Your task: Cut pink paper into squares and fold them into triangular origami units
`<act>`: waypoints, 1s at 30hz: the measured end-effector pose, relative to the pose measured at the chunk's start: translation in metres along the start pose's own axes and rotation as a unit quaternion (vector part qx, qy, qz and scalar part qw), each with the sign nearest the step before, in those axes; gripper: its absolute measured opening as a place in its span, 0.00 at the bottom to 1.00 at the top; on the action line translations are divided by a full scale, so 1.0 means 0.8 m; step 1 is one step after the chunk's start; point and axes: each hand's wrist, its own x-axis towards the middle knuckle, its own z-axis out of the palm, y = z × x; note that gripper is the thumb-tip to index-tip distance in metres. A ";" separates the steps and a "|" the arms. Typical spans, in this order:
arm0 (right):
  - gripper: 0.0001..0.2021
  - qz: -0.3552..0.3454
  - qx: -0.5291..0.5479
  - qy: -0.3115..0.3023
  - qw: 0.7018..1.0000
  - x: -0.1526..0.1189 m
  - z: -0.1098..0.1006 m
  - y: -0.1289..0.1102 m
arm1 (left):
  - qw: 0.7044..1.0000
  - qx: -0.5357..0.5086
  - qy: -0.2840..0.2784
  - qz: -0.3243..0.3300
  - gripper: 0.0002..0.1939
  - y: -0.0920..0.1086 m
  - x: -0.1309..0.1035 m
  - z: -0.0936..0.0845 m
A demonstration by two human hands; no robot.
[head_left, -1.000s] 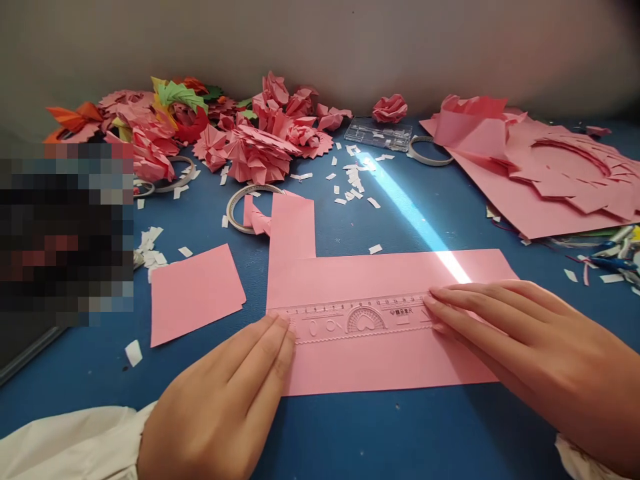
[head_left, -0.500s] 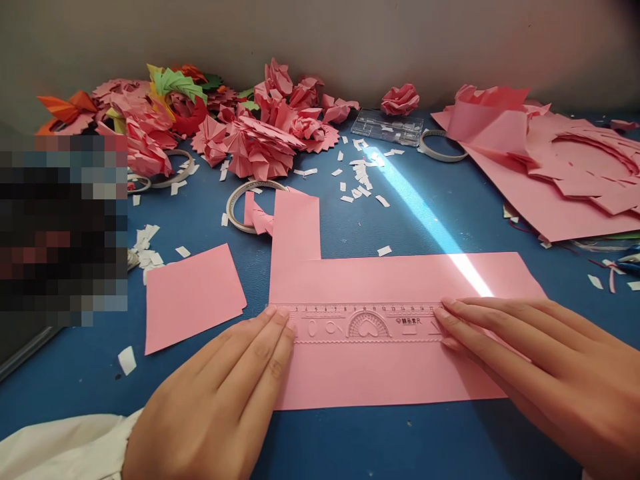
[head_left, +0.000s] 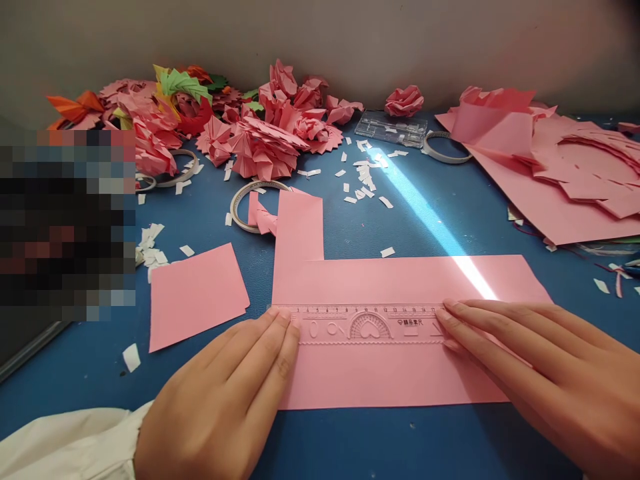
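From where I stand, the clear ruler (head_left: 370, 325) lies flat across the pink sheet (head_left: 400, 377), between the two grips, and its placing looks finished to me, since its upper edge runs nearly parallel to the far edge of the paper. I see no pencil line, crease or cut beside this edge, so any work along it seems not yet done, and neither grip carries a pen or a blade. Many folded paper flowers (head_left: 270, 143) are already made and lie well beyond the left grip (head_left: 225, 393). This grip has its fingers straight and side by side, resting on the left end of the ruler, and they do not close around it; its thumb I cannot see. The right grip (head_left: 540, 373) comes in at a slant, its fingers pointing to the left grip, also stretched out and pressing down upon the other end. Both wrists are low, near the surface (head_left: 350, 440). A smaller pink piece (head_left: 197, 300) lies just beyond the left grip, and a pink strip (head_left: 300, 223) reaches away from the sheet, farther off.
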 end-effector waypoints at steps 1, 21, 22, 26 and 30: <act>0.35 0.000 0.000 0.000 1.000 0.000 0.000 0.000 | 1.000 0.000 -0.003 -0.002 0.24 0.000 0.000 0.000; 0.26 0.059 -0.004 -0.020 0.998 -0.018 0.004 -0.005 | 1.000 -0.004 -0.016 -0.011 0.31 0.001 0.001 0.001; 0.26 0.062 -0.004 -0.020 0.998 -0.021 0.005 -0.007 | 1.000 -0.004 -0.015 -0.008 0.31 0.001 0.001 0.001; 0.24 0.052 -0.012 -0.010 0.999 -0.024 0.006 -0.012 | 1.000 0.001 -0.010 -0.004 0.31 0.000 0.001 0.001; 0.24 0.018 -0.021 0.009 1.000 -0.011 0.003 -0.006 | 1.000 0.007 -0.009 -0.002 0.28 0.000 0.003 0.001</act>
